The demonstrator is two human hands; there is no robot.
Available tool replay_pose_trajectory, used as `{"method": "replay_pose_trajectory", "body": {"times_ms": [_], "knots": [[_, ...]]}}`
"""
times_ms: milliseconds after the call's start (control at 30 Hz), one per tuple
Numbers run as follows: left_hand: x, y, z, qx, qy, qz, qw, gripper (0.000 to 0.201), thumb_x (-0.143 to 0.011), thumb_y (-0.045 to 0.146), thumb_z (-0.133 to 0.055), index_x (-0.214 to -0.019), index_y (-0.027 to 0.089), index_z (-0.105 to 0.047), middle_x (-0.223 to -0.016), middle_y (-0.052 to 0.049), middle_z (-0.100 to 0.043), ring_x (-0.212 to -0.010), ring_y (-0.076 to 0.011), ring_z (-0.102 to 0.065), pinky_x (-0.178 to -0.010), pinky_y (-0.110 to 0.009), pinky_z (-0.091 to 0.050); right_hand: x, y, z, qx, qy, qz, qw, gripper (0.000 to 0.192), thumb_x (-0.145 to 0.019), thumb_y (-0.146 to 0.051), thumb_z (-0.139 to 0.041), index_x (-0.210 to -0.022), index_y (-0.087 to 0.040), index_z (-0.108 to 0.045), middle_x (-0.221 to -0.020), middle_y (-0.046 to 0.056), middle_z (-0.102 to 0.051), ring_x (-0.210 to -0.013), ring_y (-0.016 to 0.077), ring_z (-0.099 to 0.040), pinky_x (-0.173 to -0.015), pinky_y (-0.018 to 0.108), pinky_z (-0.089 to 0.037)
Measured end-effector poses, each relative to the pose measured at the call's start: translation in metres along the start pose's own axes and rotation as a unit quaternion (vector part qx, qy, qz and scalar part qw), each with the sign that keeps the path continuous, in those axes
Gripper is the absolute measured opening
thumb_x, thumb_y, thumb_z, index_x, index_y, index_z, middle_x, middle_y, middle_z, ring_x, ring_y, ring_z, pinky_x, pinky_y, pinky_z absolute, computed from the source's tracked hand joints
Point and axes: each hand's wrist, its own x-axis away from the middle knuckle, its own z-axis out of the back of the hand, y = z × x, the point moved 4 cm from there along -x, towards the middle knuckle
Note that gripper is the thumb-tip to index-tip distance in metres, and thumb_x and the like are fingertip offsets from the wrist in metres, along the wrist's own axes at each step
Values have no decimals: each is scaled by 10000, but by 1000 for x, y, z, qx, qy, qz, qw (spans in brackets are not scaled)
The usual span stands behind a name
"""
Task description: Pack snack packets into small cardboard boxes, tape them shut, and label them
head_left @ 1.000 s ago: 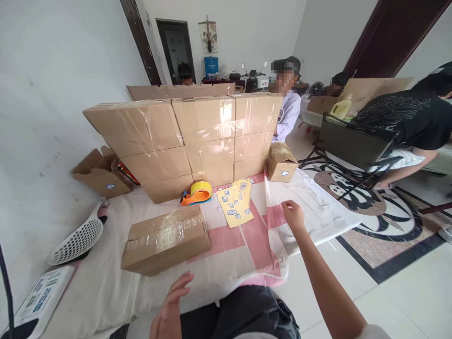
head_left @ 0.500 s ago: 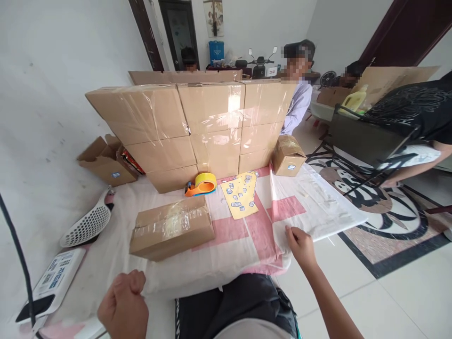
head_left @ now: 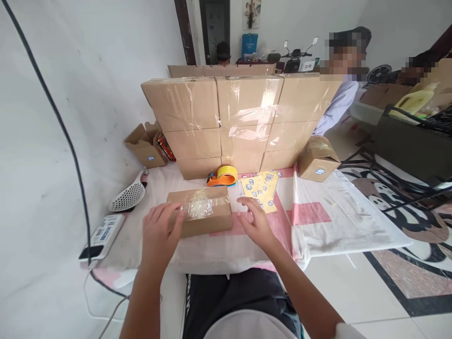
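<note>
Lying lengthwise left-to-right near the mat's (head_left: 318, 221) front edge, the taped box (head_left: 201, 215) meets the open left hand (head_left: 159, 235); the right hand (head_left: 254, 222), fingers spread, hovers beside it.

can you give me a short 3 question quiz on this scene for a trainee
1. True or false: the left hand touches the taped box.
2. Which lies just behind that box? A) tape dispenser B) a kettle C) a hammer
3. Fill in: the yellow sheet lies to the ____ of the dispenser.

Key
1. True: its fingers rest on the box's left end, while the right hand hovers open beside the other end.
2. A
3. right
</note>
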Motion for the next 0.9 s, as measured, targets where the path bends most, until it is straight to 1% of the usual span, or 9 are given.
{"method": "replay_pose_trajectory", "body": {"times_ms": [100,167,267,367,500,600,700,800,900], "knots": [[-32,9,-18,-49,-165,-4,985,307,-987,369,-495,-1209,256,-674,-1269,-88,-690,-1213,-288,-578,-1053,-477,-365,-19,8,-32,-65,-67,-22,995,716,-908,-389,-660,-1542,-248,-358,-1542,157,-448,-1441,305,-422,-1141,524,-407],[-44,13,-28,-53,-250,-3,967,291,-966,347,-509,-1165,268,-706,-1289,-70,-690,-1231,-288,-578,-1074,-483,-341,-23,16,-47,-109,-117,-35,987,975,-862,-456,-728,-1630,-276,-155,-1669,142,-252,-1547,308,-263,-1225,543,-312],[-54,17,-35,-47,-292,-17,955,254,-948,308,-502,-1004,264,-746,-1187,-48,-719,-1169,-273,-607,-1045,-450,-356,-20,26,-59,-129,-135,-20,982,1153,-803,-470,-797,-1649,-296,-34,-1721,105,-90,-1595,302,-113,-1283,534,-192],[-57,19,-35,-28,-281,-36,959,248,-937,262,-477,-882,242,-718,-1042,-37,-727,-1021,-242,-640,-938,-387,-408,-16,34,-65,-148,-111,-15,983,1168,-799,-455,-799,-1652,-284,-19,-1720,113,-94,-1594,301,-121,-1288,523,-180],[-54,15,-38,-5,-272,-46,961,210,-940,232,-449,-863,216,-644,-937,-26,-712,-871,-200,-647,-791,-316,-442,-13,44,-72,-191,-106,-19,976,1267,-768,-487,-819,-1650,-246,56,-1715,154,-90,-1587,315,-148,-1282,510,-195],[-50,10,-42,-2,-260,-61,964,232,-964,203,-391,-888,209,-610,-893,-20,-701,-839,-188,-646,-777,-308,-445,-15,48,-75,-198,-125,-1,972,1308,-754,-495,-830,-1645,-240,93,-1714,166,-60,-1589,327,-129,-1279,512,-185],[-46,6,-47,-13,-235,-79,969,276,-979,174,-341,-935,197,-612,-920,-50,-697,-882,-210,-636,-828,-344,-442,-22,49,-73,-171,-136,14,976,1279,-744,-489,-841,-1651,-268,33,-1695,155,-118,-1582,337,-132,-1277,530,-163],[-43,7,-46,-44,-171,-116,977,290,-961,125,-345,-972,179,-630,-975,-103,-699,-955,-251,-627,-860,-385,-436,-33,49,-71,-133,-136,22,982,1238,-695,-498,-873,-1647,-288,-112,-1636,145,-210,-1548,350,-207,-1268,529,-196],[-35,14,-36,-103,-60,-199,973,290,-956,88,-368,-1011,179,-638,-970,-103,-701,-936,-258,-629,-843,-387,-441,-39,51,-72,-115,-118,10,986,1166,-704,-518,-858,-1633,-282,-194,-1557,148,-282,-1506,333,-285,-1250,498,-262]]}}
